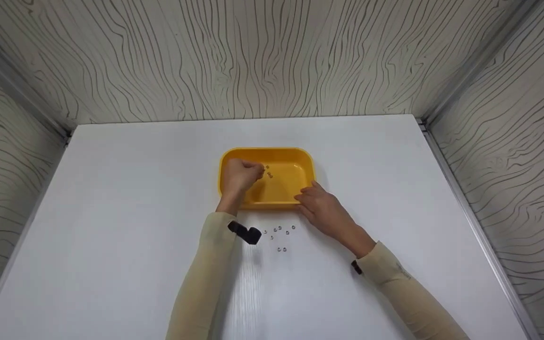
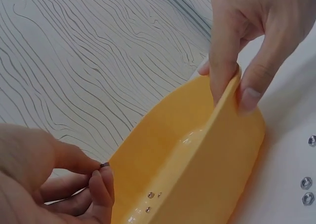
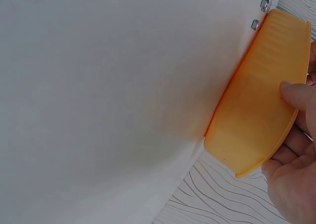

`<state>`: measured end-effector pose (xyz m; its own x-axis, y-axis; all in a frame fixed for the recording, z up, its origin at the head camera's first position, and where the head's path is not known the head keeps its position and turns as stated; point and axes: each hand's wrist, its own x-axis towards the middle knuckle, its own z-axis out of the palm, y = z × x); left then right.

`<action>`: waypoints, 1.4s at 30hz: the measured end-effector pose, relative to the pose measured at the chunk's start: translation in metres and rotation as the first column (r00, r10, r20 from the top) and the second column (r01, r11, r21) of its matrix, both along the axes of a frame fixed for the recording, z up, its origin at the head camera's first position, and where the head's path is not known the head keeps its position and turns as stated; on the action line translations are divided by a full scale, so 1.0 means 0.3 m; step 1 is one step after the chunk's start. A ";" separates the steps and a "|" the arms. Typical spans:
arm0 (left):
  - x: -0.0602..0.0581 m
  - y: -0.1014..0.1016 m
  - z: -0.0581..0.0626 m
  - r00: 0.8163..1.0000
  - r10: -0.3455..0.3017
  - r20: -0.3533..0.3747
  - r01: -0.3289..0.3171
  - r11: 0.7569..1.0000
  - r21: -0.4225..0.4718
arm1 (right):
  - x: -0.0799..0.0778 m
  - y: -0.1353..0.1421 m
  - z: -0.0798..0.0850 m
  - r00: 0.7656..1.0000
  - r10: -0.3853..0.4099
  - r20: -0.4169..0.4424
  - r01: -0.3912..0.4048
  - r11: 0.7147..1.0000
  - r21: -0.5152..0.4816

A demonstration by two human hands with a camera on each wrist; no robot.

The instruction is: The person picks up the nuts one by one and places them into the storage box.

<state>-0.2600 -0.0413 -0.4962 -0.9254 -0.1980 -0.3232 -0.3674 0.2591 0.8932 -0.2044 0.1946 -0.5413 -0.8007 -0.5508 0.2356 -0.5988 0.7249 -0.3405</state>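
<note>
A yellow plastic tray (image 1: 267,206) with raised walls stands on the white table. My left hand (image 1: 240,177) is inside its left half, and in the left wrist view the thumb and fingers pinch a small metal nut (image 2: 104,165). A few loose nuts (image 2: 150,195) lie on the tray floor below that hand. My right hand (image 1: 324,210) grips the tray's front right rim, thumb outside and fingers over the inner side, as the right wrist view (image 3: 296,130) also shows part of the tray wall between thumb and fingers.
Several hex nuts (image 1: 279,228) lie scattered on the white table (image 1: 135,226) in front of the tray, between my forearms. Wood-grain panels (image 1: 253,56) enclose the back and both sides. A black wrist camera (image 1: 246,233) sits on my left sleeve.
</note>
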 end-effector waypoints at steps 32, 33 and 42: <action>0.144 -0.060 0.047 0.929 -0.277 -0.245 0.246 0.958 -0.151 | 0.009 0.000 -0.002 1.000 -0.016 -0.004 0.016 1.000 0.021; 0.160 -0.065 0.050 0.915 -0.316 -0.253 0.279 0.945 -0.171 | 0.009 0.000 -0.002 1.000 -0.020 0.003 0.020 1.000 0.021; 0.291 -0.070 0.031 0.760 -0.596 -0.258 0.500 0.790 -0.355 | 0.006 -0.009 0.002 0.998 -0.052 0.030 0.051 0.998 0.035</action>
<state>-0.1726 -0.0622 -0.4868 -0.9366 0.3499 0.0188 0.2216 0.5498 0.8054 -0.2025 0.1918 -0.5406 -0.8348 -0.5157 0.1926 -0.5500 0.7660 -0.3329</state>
